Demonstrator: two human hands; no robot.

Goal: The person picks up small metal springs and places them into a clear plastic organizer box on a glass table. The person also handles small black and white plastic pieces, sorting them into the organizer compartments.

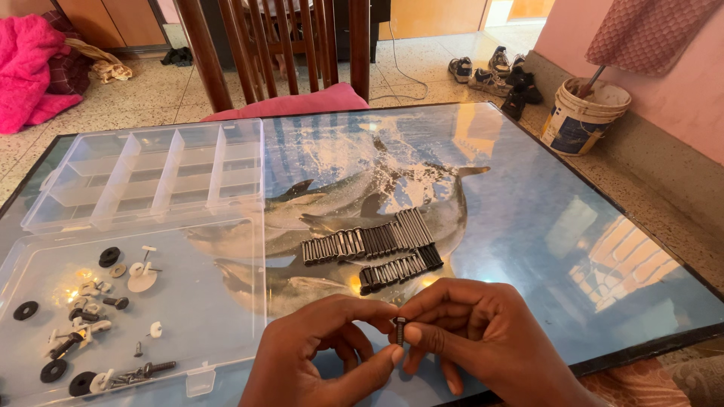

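Bolt: a small dark bolt (400, 330) stands almost upright between the two hands, low in the middle of the view, above the front edge of the table (573, 249).
Left hand: the left hand (320, 354) is mostly closed; thumb and first finger meet at the bolt from the left side.
Right hand: the right hand (483, 332) is also curled, and its fingertips pinch the same bolt from the right.
How it handles: I judge it light, hard and stiff, surely metal; it is smooth and very small, so it can slip out easily. Best hold is across the shaft, with the pads of two fingers.
Rows of bolts: two neat rows of bolts (373, 252) lie just behind the hands.
Box: a clear plastic box (143, 169) lies open at the left; its lid (204, 301) carries washers (83, 316) and screws.
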